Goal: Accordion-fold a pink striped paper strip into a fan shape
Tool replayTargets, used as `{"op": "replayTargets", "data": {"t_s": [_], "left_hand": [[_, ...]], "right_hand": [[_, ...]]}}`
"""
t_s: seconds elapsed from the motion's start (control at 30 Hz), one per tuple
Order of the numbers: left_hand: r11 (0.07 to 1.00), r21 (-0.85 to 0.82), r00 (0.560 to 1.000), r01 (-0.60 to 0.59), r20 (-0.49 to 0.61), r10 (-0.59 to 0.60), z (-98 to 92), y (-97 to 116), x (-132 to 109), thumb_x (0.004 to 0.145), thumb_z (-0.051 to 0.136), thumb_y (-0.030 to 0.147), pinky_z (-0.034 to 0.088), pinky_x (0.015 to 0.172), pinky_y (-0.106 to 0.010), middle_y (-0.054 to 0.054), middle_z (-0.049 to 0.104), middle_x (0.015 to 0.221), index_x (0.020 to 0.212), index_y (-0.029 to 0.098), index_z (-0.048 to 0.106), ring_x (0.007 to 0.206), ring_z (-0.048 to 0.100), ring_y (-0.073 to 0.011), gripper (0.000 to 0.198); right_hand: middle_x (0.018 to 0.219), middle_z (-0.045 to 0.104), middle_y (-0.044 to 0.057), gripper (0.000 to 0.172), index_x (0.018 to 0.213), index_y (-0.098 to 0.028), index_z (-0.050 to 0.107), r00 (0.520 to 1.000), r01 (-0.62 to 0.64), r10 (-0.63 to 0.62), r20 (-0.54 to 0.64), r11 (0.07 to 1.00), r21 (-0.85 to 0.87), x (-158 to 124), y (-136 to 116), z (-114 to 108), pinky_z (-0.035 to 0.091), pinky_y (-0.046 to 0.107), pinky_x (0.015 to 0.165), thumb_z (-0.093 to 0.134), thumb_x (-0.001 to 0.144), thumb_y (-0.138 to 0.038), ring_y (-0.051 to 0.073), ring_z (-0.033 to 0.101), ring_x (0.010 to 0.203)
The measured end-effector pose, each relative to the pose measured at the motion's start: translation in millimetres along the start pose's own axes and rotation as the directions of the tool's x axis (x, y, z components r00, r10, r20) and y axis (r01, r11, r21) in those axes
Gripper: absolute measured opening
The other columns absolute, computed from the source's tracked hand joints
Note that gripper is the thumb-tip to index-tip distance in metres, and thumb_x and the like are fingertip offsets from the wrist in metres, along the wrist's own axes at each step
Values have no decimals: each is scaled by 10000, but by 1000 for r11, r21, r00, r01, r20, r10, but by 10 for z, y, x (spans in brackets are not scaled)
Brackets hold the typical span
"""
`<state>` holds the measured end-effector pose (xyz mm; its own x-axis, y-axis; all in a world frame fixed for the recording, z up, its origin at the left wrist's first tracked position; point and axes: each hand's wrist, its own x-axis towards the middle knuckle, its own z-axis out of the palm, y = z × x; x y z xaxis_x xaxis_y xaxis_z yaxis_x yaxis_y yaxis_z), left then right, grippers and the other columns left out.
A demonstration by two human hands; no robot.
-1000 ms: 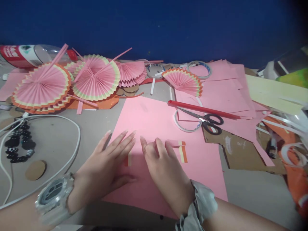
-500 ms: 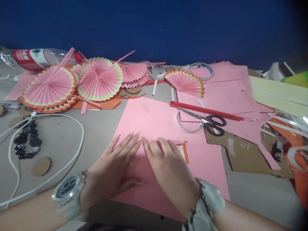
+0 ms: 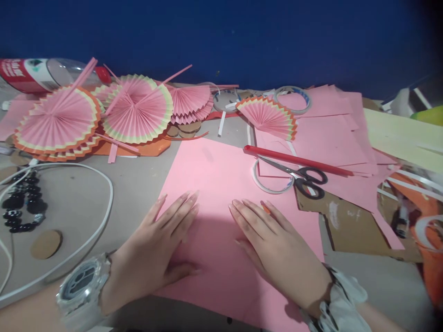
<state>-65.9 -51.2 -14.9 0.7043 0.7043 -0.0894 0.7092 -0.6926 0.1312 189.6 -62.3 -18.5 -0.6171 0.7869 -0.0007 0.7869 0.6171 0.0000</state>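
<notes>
A large pink paper sheet [image 3: 207,170] lies in front of me. My left hand [image 3: 152,244] rests flat on its left side, fingers stretched and thumb apart. On the right part of the sheet lies my right hand [image 3: 277,249], palm down with its fingers extended, gripping nothing. A small piece with an orange edge [image 3: 265,207] peeks out by the right fingers; most of it is covered. Beyond that hand sit black-handled scissors [image 3: 309,180], a roll of white tape [image 3: 256,177] and a red stick-like strip [image 3: 297,160].
Pleated pink paper fans [image 3: 138,110] and a plastic bottle [image 3: 51,74] line the back left. At left are a white cable [image 3: 110,198], black beads [image 3: 26,203] and a cardboard disc [image 3: 46,243]. More pink paper [image 3: 328,133] and cut cardboard [image 3: 356,230] lie right.
My right hand has slid to the right, away from the left hand, and now covers most of the small orange-edged piece. The left hand stays flat in about the same place.
</notes>
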Motion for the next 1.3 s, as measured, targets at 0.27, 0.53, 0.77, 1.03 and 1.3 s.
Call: {"op": "replayTargets", "data": {"t_s": [0.27,0.53,0.77,1.03,1.3], "left_hand": [[999,-15,999,40,-23,-40,-7,39,11,802,345,673,54,1123,-515,-110,176,1482,1388,84,287,1361,172,-284,832],[999,10,998,51,-27,-50,-17,45,13,799,338,682,54,1122,-514,-110,180,1481,1397,89,265,1357,188,-284,845],[996,84,1000,29,-11,-28,-114,138,126,836,324,630,28,1097,-547,-178,126,1482,1412,32,178,1364,124,-328,843],[977,-91,977,-195,67,201,-20,218,553,821,277,674,42,1127,-396,-88,66,1510,1424,86,155,1385,37,-245,851],[977,-113,979,-180,77,189,0,194,525,826,337,638,46,1120,-379,-93,40,1512,1431,94,113,1383,50,-246,843]], "right_hand": [[1449,309,23,477,1377,-132,306,997,-45,42,61,998,49,-43,17,-8,210,481,1071,329,925,-281,191,292,1304],[1469,257,12,511,1400,-147,246,994,-57,49,98,995,82,-101,45,10,200,486,1075,336,920,-296,175,235,1334],[1476,234,12,521,1408,-139,227,993,-56,42,111,990,126,-107,41,23,185,510,1077,321,902,-219,189,211,1345],[1464,273,29,532,1413,-163,220,994,-79,62,85,972,222,-105,55,17,185,515,1094,332,898,-238,187,228,1344],[1465,271,60,507,1391,-94,264,998,-39,25,64,973,228,-223,286,-20,298,397,1085,339,900,-194,164,190,1356]]}}
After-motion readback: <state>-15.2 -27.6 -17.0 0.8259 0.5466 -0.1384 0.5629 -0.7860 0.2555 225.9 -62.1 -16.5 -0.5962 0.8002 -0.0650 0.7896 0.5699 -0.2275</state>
